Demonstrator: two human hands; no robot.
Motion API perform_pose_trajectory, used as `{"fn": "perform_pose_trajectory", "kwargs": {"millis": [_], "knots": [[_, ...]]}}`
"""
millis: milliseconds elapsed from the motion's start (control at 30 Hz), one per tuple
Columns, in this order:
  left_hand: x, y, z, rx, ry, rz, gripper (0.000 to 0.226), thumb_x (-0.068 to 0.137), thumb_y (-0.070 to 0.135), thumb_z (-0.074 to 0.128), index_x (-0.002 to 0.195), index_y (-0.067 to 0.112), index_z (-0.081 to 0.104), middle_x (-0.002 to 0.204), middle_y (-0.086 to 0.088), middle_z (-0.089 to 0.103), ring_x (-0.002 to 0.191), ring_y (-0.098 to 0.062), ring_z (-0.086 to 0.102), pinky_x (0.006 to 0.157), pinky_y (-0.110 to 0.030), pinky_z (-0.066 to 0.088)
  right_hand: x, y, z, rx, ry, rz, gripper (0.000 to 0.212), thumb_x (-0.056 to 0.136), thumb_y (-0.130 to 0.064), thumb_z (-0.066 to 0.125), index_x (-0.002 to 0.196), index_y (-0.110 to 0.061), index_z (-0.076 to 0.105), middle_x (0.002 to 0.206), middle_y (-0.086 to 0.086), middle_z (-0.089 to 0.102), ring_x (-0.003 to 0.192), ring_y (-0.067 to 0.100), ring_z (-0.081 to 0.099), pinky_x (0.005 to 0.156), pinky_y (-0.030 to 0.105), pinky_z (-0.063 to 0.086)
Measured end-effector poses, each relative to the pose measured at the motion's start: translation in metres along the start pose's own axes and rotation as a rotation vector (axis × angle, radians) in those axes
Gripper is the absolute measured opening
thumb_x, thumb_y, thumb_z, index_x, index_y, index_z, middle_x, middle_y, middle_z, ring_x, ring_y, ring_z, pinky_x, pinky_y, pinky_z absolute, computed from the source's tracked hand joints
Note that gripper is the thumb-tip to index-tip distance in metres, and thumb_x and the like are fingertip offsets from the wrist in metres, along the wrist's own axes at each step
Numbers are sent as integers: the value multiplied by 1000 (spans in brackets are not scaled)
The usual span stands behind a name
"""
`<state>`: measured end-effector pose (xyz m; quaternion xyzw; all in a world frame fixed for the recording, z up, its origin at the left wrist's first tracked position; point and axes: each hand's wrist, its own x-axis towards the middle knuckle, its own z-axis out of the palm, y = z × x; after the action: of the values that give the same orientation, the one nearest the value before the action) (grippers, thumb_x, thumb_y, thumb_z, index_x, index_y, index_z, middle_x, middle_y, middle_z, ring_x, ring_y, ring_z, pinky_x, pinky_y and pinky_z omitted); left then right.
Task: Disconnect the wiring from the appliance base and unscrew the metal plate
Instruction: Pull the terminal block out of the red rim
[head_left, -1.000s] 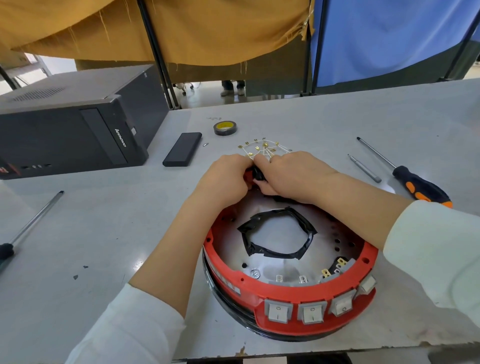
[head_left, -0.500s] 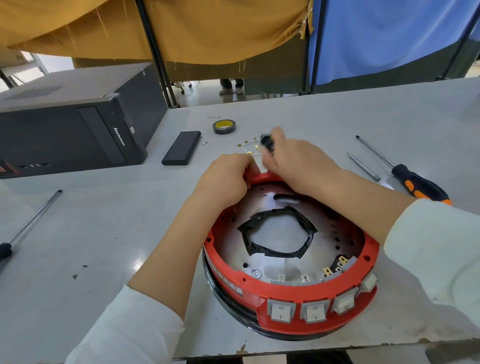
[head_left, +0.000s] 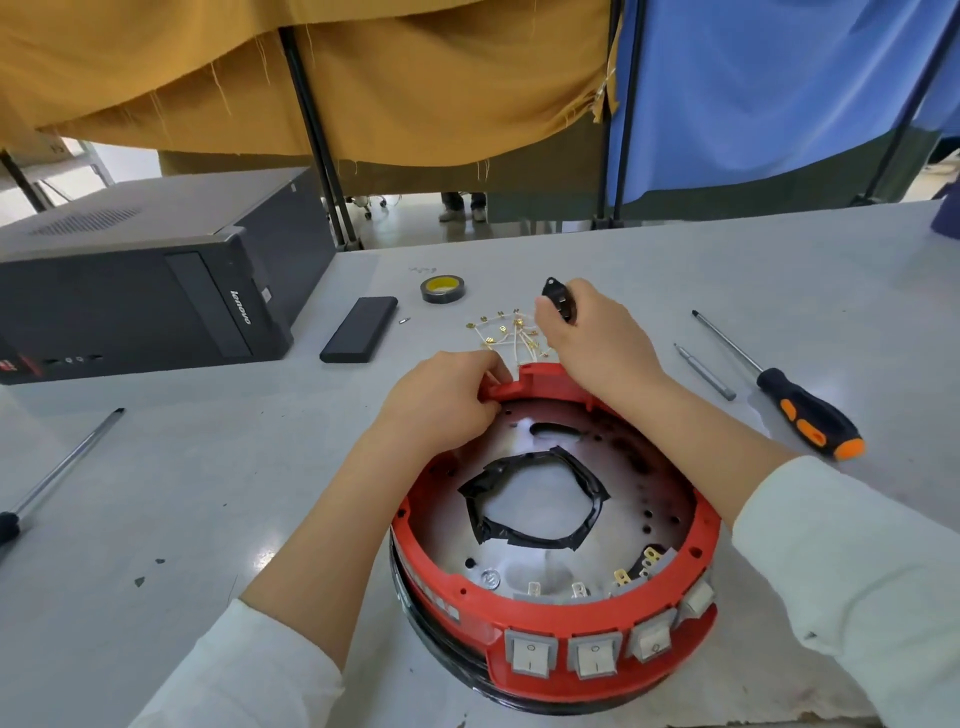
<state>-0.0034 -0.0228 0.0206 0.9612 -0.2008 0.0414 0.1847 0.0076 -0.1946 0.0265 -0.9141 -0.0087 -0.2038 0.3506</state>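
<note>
The round red appliance base (head_left: 519, 613) sits near the table's front edge, several grey rocker switches along its near rim. Inside lies the metal plate (head_left: 639, 483) with a ring of black tape (head_left: 535, 499) round its centre hole. My left hand (head_left: 441, 400) grips the far rim of the base. My right hand (head_left: 592, 338) holds a small black socket part (head_left: 558, 299) lifted beyond the base, above a loose bundle of white wires with brass terminals (head_left: 506, 332) lying on the table.
An orange-and-black screwdriver (head_left: 779, 389) and a grey bit (head_left: 704, 371) lie to the right. A tape roll (head_left: 442, 289), a black slab (head_left: 359, 329) and a black computer case (head_left: 140, 291) are at the far left. Another screwdriver (head_left: 62, 467) lies left.
My right hand pulled the black socket part off the base's far rim and carried it up and away over the wires. My left hand stayed on the rim.
</note>
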Motion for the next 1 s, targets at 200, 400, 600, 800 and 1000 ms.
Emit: {"fn": "perform_pose_trajectory", "kwargs": {"millis": [200,400,600,800,1000], "knots": [[1,0,1,30,9,-1,26,86,21,55,108,35,60,106,8,64,101,-17,58,75,-26,43,12,10,-17,581,-13,331,14,92,-27,53,104,-21,48,89,0,52,65,15,55,43,26,51],[-3,3,0,62,-2,29,28,87,20,57,112,33,58,110,5,62,101,-20,56,72,-26,38,24,41,-49,87,-419,251,21,85,-4,63,97,-21,60,85,3,54,60,19,45,44,23,40],[-14,9,6,97,6,96,25,87,25,55,108,38,54,104,9,63,96,-20,58,68,-27,36,26,31,-38,-256,-762,124,34,81,8,55,86,-25,61,98,5,52,55,18,43,43,20,38],[-16,10,5,93,-6,88,26,87,24,54,109,39,54,105,7,64,97,-22,58,71,-30,41,30,7,2,-204,-749,-80,30,83,7,52,91,-21,61,83,-11,52,59,2,45,40,8,33],[-22,9,4,82,14,104,29,88,22,52,110,39,54,105,5,64,96,-22,58,72,-31,42,46,2,20,-231,-817,41,32,79,9,55,92,-20,58,86,2,51,59,18,50,43,22,42]]}}
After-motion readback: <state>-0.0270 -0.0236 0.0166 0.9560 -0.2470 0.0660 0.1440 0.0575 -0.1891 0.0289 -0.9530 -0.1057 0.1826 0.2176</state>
